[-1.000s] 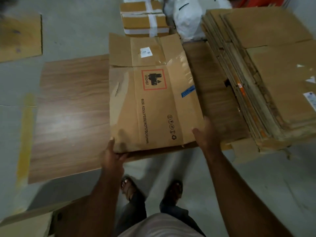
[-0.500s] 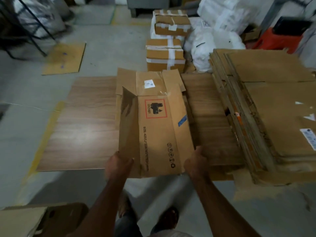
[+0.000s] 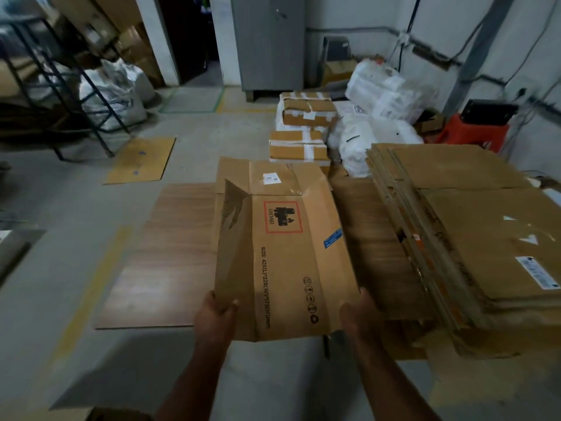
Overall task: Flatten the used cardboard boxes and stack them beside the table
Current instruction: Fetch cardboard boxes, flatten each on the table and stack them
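Over the low table's near edge point(image 3: 145, 325), left hand point(image 3: 216, 314) and right hand point(image 3: 358, 314) grip a flattened box point(image 3: 291, 262), next bound, likely, for the stack point(image 3: 473, 238) alongside

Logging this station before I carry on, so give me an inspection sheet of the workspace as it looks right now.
Surface: wood-grain board lying on the concrete floor.
Job's things: printed cardboard box, partly flattened, left panel raised; flattened stack at right.
Clutter: taped cartons, white sacks, loose cardboard sheet.
Grips: left hand and right hand hold the box's near edge.
Cables: wall cables.
Surroundings: grey cabinet, metal rack.
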